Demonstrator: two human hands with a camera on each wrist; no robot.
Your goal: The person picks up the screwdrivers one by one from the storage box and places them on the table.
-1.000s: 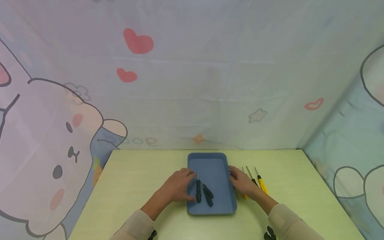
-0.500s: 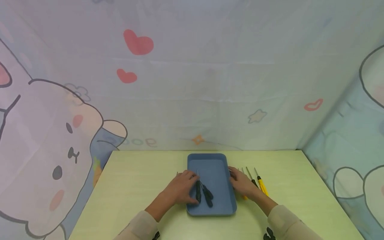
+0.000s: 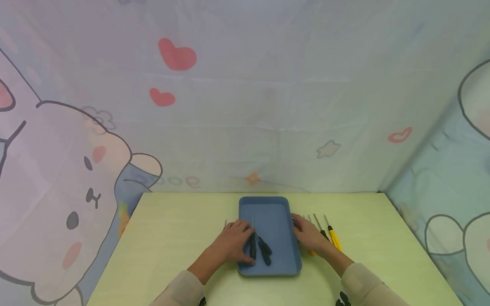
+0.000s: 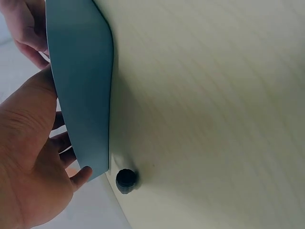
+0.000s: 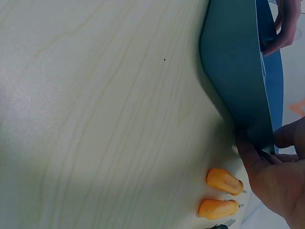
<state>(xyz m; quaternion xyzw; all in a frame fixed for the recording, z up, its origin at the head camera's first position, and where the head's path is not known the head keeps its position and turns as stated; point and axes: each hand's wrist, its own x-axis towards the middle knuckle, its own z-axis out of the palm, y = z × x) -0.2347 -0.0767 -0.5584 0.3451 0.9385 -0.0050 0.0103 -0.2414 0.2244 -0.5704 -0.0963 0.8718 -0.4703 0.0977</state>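
Pale table, screwdrivers in tray

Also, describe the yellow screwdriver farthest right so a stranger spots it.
Find the blue tray on the table. To its right, past the right hand, lies the yellow screwdriver. It sits outermost in its row, a black screwdriver separating it from the other yellow handles.

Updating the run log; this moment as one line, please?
left hand: over blue tray, by black-handled screwdriver | right hand: holds tray's right side | yellow-handled screwdriver: right of tray
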